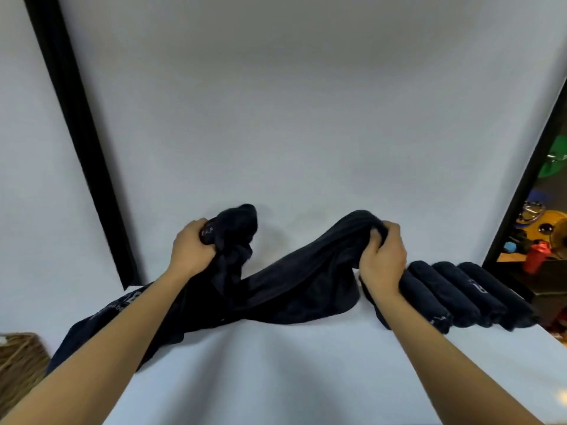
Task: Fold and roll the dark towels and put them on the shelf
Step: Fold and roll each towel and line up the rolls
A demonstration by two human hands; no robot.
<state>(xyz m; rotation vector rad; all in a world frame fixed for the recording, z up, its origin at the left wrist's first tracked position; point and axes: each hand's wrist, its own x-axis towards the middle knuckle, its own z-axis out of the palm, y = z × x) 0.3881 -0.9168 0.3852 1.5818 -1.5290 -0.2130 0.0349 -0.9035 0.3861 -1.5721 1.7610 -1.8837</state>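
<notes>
An unrolled towel [276, 289] lies on the shelf [276, 363], left of the rolled towels [460, 296].

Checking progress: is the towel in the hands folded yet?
No. The towel hangs bunched and twisted between left hand and right hand.

Soft, even light fell from above; faint shadows gathered under the cloth, edges bowed by wide-angle distortion, detail slightly blurred.
</notes>
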